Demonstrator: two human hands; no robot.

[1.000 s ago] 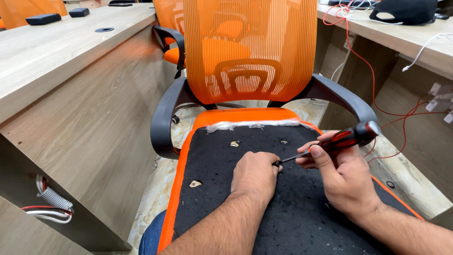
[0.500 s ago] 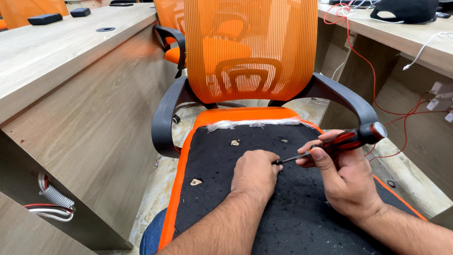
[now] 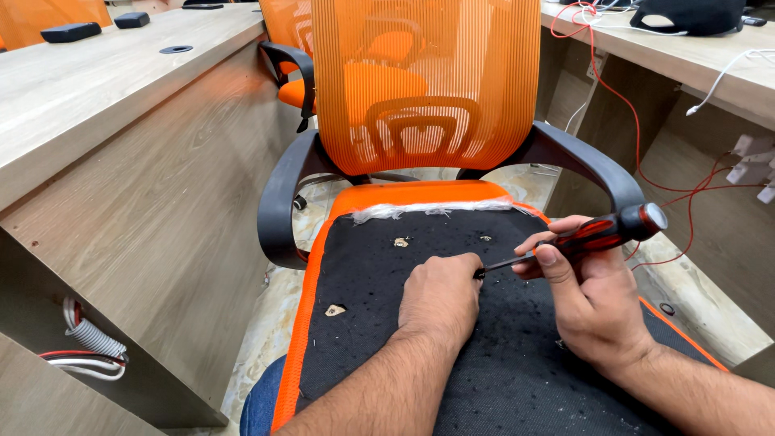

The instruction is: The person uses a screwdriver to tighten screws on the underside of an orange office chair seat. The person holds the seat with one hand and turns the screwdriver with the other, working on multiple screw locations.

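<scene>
An orange seat cushion lies upside down across my lap, its black fabric underside facing up. My right hand grips a red and black screwdriver, its shaft angled down to the left. My left hand rests as a loose fist on the black fabric, its fingers closed around the screwdriver tip, so the tip itself is hidden. Small holes with pale mounting spots show in the fabric near the far edge, and another lies at the left.
An orange mesh office chair with black armrests stands right in front. A wooden desk runs along the left, with coiled cables under it. Another desk at the right carries red wires and a black cap.
The screwdriver handle has tilted slightly, rising a little at its far end. Both hands stay in the same place on the cushion.
</scene>
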